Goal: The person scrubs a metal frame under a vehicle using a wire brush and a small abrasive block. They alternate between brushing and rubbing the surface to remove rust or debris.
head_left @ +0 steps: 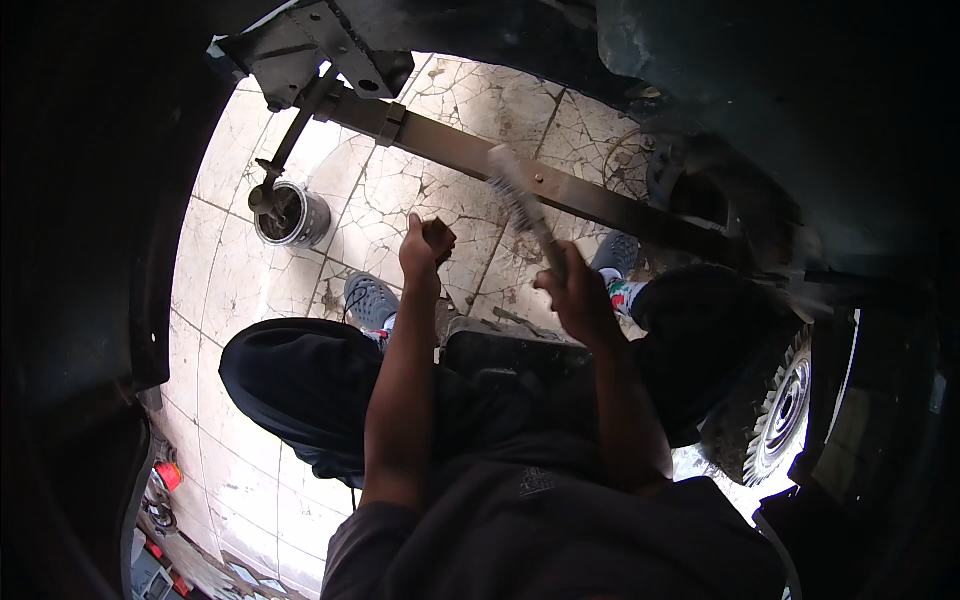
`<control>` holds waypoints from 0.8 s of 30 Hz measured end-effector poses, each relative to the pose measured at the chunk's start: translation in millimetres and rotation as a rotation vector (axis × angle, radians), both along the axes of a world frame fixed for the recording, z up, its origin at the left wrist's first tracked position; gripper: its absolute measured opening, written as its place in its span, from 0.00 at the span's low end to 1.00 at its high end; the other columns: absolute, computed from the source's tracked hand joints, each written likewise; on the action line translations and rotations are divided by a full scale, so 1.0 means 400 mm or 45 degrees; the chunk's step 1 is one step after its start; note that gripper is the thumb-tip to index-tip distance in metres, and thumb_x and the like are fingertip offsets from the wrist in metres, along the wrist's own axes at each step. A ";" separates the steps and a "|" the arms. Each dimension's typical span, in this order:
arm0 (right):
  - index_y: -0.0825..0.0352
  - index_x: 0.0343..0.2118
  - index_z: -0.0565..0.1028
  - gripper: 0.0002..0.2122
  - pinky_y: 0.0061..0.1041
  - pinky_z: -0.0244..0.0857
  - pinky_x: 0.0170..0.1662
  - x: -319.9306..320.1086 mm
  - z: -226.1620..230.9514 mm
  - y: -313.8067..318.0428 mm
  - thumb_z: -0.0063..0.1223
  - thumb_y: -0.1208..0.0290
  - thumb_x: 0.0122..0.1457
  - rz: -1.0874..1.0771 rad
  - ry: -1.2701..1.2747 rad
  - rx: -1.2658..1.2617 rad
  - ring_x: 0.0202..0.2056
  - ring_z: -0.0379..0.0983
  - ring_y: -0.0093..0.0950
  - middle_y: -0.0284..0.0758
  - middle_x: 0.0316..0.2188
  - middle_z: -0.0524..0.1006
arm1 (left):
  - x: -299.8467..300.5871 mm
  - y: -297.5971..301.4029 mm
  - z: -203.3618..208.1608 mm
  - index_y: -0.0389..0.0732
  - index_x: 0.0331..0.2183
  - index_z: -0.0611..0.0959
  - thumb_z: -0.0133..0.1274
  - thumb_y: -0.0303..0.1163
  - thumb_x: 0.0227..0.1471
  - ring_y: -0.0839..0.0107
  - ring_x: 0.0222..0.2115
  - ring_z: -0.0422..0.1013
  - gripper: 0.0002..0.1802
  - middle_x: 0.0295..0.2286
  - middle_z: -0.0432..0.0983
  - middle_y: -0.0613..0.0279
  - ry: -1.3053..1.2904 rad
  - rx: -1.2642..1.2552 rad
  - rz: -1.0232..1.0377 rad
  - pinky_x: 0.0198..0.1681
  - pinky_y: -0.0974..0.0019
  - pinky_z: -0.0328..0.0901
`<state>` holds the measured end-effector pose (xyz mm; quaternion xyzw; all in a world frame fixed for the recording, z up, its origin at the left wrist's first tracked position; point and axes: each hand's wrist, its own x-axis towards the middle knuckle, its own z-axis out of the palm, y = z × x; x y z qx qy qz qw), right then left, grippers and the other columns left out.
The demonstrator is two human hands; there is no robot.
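Observation:
My right hand [578, 300] is closed round the handle of a wire brush [515, 200]. The brush slants up and left, smeared by motion, and its pale tip overlaps the long brown metal bar [450, 155] in the picture; I cannot tell whether they touch. My left hand [424, 246] is raised to the left of the brush, thumb up and fingers curled in. Whatever those fingers hold, if anything, is hidden. The bar runs from the upper left to the right, with a clamp [391, 124] round it.
Dark vehicle body panels [800, 130] surround me overhead. At the upper left, a metal bracket [320, 50] and a linkage rod [300, 130] hang above a paint can [305, 218] on the cracked tile floor [240, 250]. A toothed wheel [785, 405] stands at the lower right.

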<state>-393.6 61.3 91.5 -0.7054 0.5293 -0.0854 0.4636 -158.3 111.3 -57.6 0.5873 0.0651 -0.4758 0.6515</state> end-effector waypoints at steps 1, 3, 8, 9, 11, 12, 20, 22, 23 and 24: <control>0.62 0.59 0.65 0.24 0.47 0.72 0.39 -0.015 -0.025 -0.006 0.59 0.64 0.63 -0.001 -0.102 -0.265 0.37 0.81 0.52 0.49 0.33 0.82 | 0.021 -0.004 -0.002 0.38 0.41 0.82 0.40 0.57 0.70 0.66 0.31 0.79 0.31 0.31 0.80 0.59 -0.045 -0.083 -0.058 0.35 0.64 0.73; 0.59 0.64 0.65 0.25 0.46 0.72 0.42 -0.016 -0.054 -0.040 0.56 0.64 0.65 -0.102 -0.008 -0.372 0.41 0.80 0.52 0.51 0.35 0.82 | 0.020 -0.013 0.052 0.38 0.41 0.82 0.40 0.58 0.69 0.67 0.32 0.79 0.31 0.31 0.80 0.59 -0.105 -0.035 -0.086 0.35 0.65 0.73; 0.56 0.69 0.64 0.27 0.48 0.71 0.44 0.012 -0.124 -0.062 0.54 0.67 0.67 -0.119 0.138 -0.450 0.40 0.80 0.53 0.53 0.35 0.81 | 0.035 0.005 0.043 0.38 0.45 0.82 0.41 0.59 0.69 0.65 0.32 0.80 0.32 0.34 0.82 0.59 -0.082 0.060 -0.083 0.37 0.62 0.73; 0.56 0.69 0.64 0.28 0.48 0.71 0.44 0.027 -0.137 -0.054 0.54 0.68 0.67 -0.123 0.121 -0.463 0.39 0.79 0.53 0.53 0.35 0.81 | 0.043 0.010 0.031 0.39 0.44 0.82 0.40 0.60 0.69 0.65 0.32 0.80 0.32 0.34 0.82 0.59 -0.074 0.091 -0.075 0.36 0.62 0.73; 0.56 0.70 0.63 0.29 0.48 0.71 0.43 0.062 -0.152 -0.040 0.54 0.70 0.66 -0.155 0.133 -0.525 0.37 0.79 0.54 0.53 0.33 0.80 | 0.042 -0.003 0.026 0.39 0.44 0.82 0.40 0.60 0.69 0.65 0.32 0.80 0.32 0.35 0.82 0.59 -0.050 0.085 -0.070 0.36 0.62 0.74; 0.57 0.70 0.62 0.29 0.49 0.72 0.43 0.084 -0.156 -0.029 0.54 0.70 0.66 -0.152 0.160 -0.530 0.38 0.80 0.54 0.55 0.32 0.80 | 0.037 -0.011 0.026 0.39 0.44 0.82 0.40 0.59 0.69 0.65 0.32 0.80 0.32 0.35 0.82 0.59 -0.037 0.079 -0.063 0.36 0.62 0.74; 0.65 0.70 0.60 0.28 0.48 0.69 0.47 0.337 -0.196 -0.241 0.49 0.70 0.68 -0.088 0.134 -0.543 0.40 0.78 0.55 0.59 0.38 0.80 | 0.023 -0.017 0.064 0.38 0.45 0.82 0.41 0.59 0.69 0.65 0.34 0.81 0.32 0.37 0.81 0.58 -0.056 0.053 -0.131 0.38 0.63 0.75; 0.65 0.70 0.60 0.27 0.47 0.70 0.49 0.336 -0.190 -0.244 0.49 0.70 0.68 -0.107 0.076 -0.529 0.42 0.78 0.55 0.59 0.41 0.79 | 0.036 -0.012 0.058 0.38 0.46 0.82 0.41 0.59 0.69 0.65 0.35 0.81 0.32 0.38 0.82 0.58 -0.074 0.108 -0.064 0.39 0.63 0.75; 0.65 0.69 0.60 0.27 0.46 0.70 0.49 0.318 -0.175 -0.226 0.48 0.70 0.69 -0.105 0.059 -0.528 0.44 0.78 0.55 0.59 0.43 0.79 | 0.050 -0.008 0.055 0.38 0.45 0.82 0.41 0.58 0.69 0.65 0.34 0.81 0.32 0.37 0.82 0.58 -0.079 0.095 -0.040 0.38 0.63 0.75; 0.65 0.69 0.60 0.27 0.46 0.70 0.50 0.294 -0.160 -0.202 0.48 0.70 0.69 -0.104 0.042 -0.526 0.45 0.78 0.55 0.59 0.45 0.79 | 0.064 -0.006 0.052 0.38 0.45 0.82 0.41 0.58 0.69 0.65 0.34 0.81 0.31 0.36 0.82 0.58 -0.083 0.081 -0.019 0.38 0.63 0.75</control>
